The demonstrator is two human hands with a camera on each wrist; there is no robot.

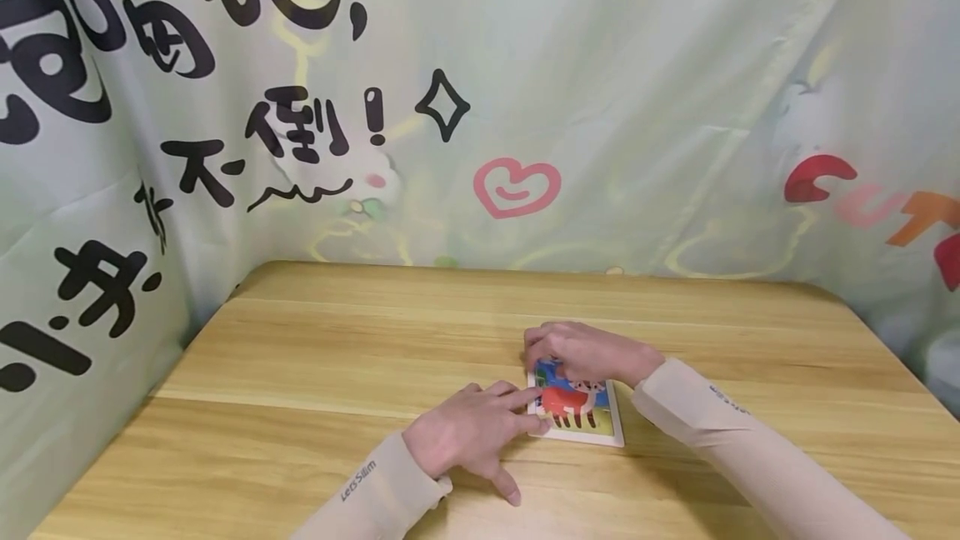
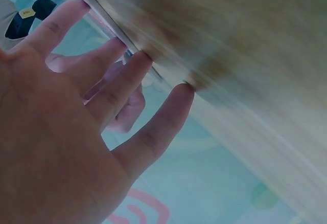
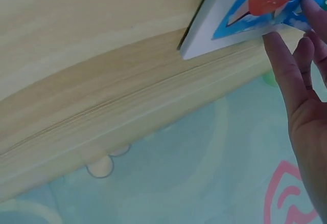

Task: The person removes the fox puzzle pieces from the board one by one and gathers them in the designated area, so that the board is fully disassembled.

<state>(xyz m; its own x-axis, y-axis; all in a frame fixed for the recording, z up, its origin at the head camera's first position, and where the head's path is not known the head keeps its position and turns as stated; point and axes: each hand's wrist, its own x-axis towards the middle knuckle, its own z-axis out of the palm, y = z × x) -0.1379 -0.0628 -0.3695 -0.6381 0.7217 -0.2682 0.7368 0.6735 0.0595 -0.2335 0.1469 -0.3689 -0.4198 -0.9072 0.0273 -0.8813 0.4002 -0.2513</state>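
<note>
A small rectangular picture board [image 1: 573, 402] with a white border lies flat on the table, showing an orange animal with striped legs on blue and yellow. My left hand [image 1: 472, 432] has its fingers spread, and fingertips touch the board's left edge while the thumb points away over the wood. At the far left corner my right hand [image 1: 585, 352] bends over the board and covers part of the picture. In the right wrist view, one fingertip of the right hand [image 3: 309, 111] meets the white rim and another digit lies on the picture face, pinching the edge.
The wood-grain table [image 1: 337, 340] extends around the board on all sides. Behind it and to the left hangs a pale printed curtain [image 1: 637, 107] with black lettering and a pink heart.
</note>
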